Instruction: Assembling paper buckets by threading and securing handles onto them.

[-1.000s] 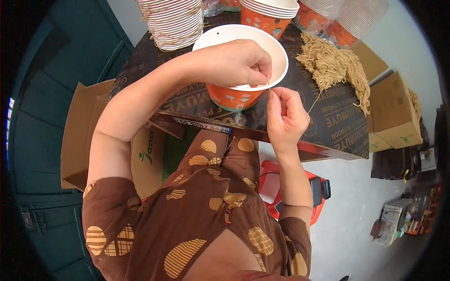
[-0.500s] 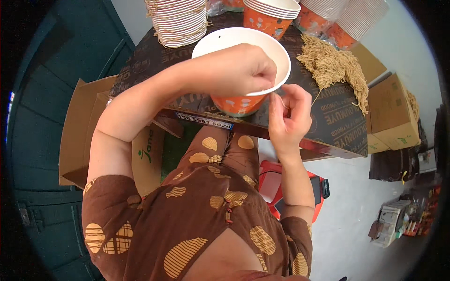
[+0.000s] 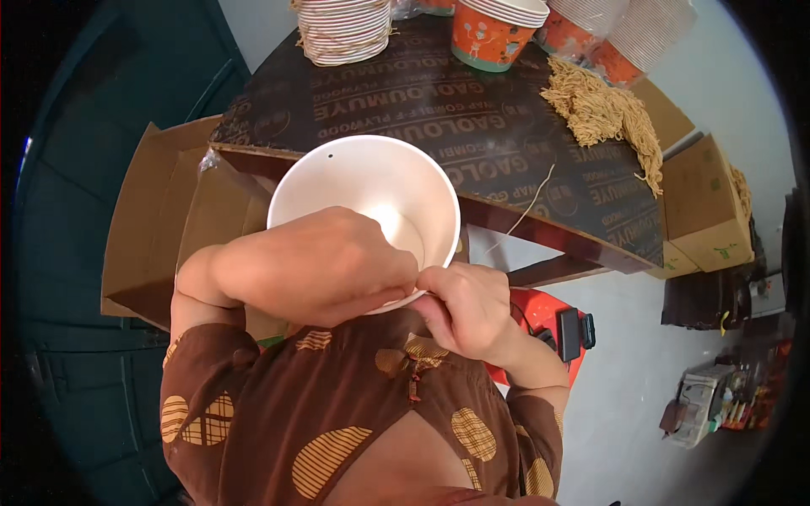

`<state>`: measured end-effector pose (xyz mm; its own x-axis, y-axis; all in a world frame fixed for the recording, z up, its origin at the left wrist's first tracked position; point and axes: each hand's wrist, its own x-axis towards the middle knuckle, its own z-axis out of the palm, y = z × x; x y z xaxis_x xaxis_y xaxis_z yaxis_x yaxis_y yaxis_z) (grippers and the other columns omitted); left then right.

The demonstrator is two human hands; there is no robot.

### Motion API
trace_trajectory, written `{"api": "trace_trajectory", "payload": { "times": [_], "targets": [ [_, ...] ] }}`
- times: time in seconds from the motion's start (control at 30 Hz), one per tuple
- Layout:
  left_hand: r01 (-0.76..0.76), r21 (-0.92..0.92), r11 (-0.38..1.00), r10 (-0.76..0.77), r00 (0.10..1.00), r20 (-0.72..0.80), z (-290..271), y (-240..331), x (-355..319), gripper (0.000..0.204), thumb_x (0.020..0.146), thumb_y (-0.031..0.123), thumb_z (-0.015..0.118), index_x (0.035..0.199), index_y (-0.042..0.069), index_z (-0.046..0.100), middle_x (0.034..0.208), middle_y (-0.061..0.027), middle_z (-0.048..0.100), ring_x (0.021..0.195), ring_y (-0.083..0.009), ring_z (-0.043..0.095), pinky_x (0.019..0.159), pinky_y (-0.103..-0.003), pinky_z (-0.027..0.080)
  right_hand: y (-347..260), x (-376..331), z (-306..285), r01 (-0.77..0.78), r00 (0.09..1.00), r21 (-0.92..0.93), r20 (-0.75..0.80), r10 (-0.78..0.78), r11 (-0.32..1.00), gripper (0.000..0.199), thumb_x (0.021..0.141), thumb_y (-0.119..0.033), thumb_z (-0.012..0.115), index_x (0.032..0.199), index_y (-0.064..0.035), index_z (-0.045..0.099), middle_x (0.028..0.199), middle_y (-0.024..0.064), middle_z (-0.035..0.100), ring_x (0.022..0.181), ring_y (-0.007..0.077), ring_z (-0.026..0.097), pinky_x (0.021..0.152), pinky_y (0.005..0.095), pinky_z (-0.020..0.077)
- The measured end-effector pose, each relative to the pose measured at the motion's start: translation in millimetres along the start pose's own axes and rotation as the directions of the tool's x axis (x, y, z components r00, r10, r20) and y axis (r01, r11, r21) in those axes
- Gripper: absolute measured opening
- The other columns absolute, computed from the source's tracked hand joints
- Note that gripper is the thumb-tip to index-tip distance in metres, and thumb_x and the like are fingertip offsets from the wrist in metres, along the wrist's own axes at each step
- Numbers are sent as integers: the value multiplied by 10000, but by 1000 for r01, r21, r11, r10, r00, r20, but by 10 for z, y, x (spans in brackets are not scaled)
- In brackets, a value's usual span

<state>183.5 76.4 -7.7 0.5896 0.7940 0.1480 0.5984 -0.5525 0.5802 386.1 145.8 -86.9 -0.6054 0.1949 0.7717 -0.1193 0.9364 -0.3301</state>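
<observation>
- My left hand [image 3: 329, 266], fingers bunched narrow at the near rim of the white-lined bucket [image 3: 359, 185]; I can't tell what they hold.
- The bucket, mouth tipped up at me, before the table [image 3: 472, 101], 1 small hole [image 3: 331, 156] near its far rim.
- My right hand [image 3: 472, 305], fingers pinching the rim.
- 1 string [image 3: 533, 201] crossing the table edge; 1 tan skein [image 3: 601, 114] beyond.
</observation>
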Motion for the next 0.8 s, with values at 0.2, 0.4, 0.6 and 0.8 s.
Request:
{"api": "trace_trajectory", "payload": {
  "times": [0.2, 0.4, 0.6, 0.8],
  "targets": [
    [69, -82, 994, -61, 994, 94, 290, -330, -1, 174, 902, 191, 584, 819, 39, 593, 696, -168, 598, 666, -372, 591, 590, -454, 433, 3, -278, 171, -204, 974, -2, 95, 204, 979, 233, 773, -76, 733, 940, -19, 581, 680, 101, 612, 565, 260, 626, 481, 357, 480],
    [311, -226, 923, -283, 948, 148, 767, -860, 202, 208, 864, 225, 612, 822, 24, 641, 725, -122, 647, 682, -234, 620, 645, -357, 470, 283, -667, 312, -490, 861, 49, 181, 475, 870, 179, 839, -112, 691, 964, -32, 591, 719, 152, 649, 629, 306, 658, 541, 382, 508],
    [374, -386, 843, -356, 927, 119, 1024, -1078, 309, 185, 866, 184, 647, 798, 12, 641, 689, -35, 615, 673, -100, 548, 608, -286, 434, 474, -861, 348, -532, 834, 50, 206, 512, 846, 226, 838, -126, 700, 1005, -30, 581, 732, 155, 664, 641, 306, 675, 538, 379, 512],
    [485, -574, 660, -469, 863, 190, 1064, -1079, 383, 161, 870, 139, 649, 787, 0, 639, 715, -24, 627, 668, -81, 545, 603, -262, 430, 289, -830, 167, -589, 787, -214, 71, 613, 780, 326, 825, -184, 726, 1055, -40, 546, 647, 101, 589, 551, 304, 604, 480, 406, 462]
  ]
}}
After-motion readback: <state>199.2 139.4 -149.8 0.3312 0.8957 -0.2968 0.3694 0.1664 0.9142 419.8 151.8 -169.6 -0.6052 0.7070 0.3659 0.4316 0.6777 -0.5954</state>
